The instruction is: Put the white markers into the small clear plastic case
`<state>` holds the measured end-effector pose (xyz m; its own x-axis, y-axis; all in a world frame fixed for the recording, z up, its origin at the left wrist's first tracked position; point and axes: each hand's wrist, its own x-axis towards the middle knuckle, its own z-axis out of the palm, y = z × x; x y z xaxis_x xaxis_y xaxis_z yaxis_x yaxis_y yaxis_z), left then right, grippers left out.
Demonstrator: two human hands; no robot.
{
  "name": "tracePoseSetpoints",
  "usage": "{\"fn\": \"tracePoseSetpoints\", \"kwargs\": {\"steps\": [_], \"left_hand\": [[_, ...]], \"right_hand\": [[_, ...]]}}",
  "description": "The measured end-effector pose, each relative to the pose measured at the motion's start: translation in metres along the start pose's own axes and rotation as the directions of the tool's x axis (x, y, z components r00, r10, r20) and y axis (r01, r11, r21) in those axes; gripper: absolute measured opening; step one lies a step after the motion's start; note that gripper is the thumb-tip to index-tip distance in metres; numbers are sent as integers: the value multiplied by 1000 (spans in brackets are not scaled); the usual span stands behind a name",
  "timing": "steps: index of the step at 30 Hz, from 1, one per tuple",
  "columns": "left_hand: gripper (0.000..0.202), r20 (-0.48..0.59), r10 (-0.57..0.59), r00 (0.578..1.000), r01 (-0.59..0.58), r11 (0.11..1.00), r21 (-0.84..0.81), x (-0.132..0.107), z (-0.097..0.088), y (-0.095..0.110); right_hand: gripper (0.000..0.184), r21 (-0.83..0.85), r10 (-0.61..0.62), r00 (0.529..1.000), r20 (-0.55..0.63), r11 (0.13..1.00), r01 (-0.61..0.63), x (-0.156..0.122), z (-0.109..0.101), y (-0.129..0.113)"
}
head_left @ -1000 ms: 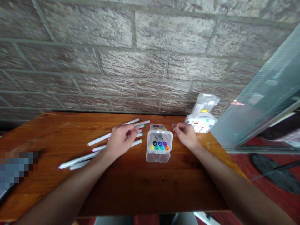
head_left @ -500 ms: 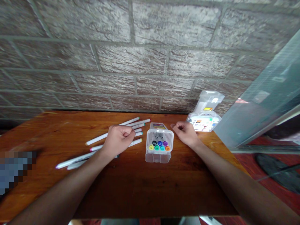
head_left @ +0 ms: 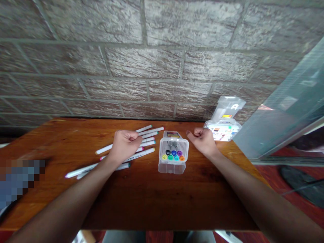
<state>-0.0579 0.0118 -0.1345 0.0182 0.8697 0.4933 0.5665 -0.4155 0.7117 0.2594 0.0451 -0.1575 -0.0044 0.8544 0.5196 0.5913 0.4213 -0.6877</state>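
Observation:
My left hand (head_left: 124, 145) hangs closed in a loose fist just over a spread of loose white markers (head_left: 83, 170) with coloured end caps, holding none of them. Several more of these markers (head_left: 149, 135) lie beyond it, partly hidden by the hand. My right hand (head_left: 203, 141), also curled shut with nothing in it, sits to the right of a transparent plastic case (head_left: 172, 167). That case holds markers with multicoloured caps (head_left: 173, 154), standing upright.
A second transparent case (head_left: 222, 130) and its lid (head_left: 229, 108) stand at the back right corner of the wooden table (head_left: 162, 199). A brick wall (head_left: 152, 67) rises behind. A glass panel (head_left: 286, 114) stands right, above a red floor. A pixelated blue patch (head_left: 20, 179) sits left.
Both hands have curled tighter and my left hand has shifted slightly left. The view has tilted up a little, so the table sits lower against more wall. The markers and case appear unmoved.

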Motion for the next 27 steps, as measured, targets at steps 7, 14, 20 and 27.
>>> {"fn": "tracePoseSetpoints", "kwargs": {"steps": [7,14,20,27], "left_hand": [[45,-3,-25,1000,25,1000,-3,3,-3,4],[42,-78,76,994,-67,992,104,11,-1,-3],[49,-123,129,984,-113,985,130,15,-2,-5],[47,-260,90,961,-92,996,4,20,-11,-21]], "right_hand": [[58,-16,-2,993,120,1000,4,-3,6,3],[30,-107,85,973,215,992,-63,-3,6,20],[54,-128,31,995,100,992,-18,2,0,13],[55,-131,20,996,85,991,-9,0,-4,15]]}}
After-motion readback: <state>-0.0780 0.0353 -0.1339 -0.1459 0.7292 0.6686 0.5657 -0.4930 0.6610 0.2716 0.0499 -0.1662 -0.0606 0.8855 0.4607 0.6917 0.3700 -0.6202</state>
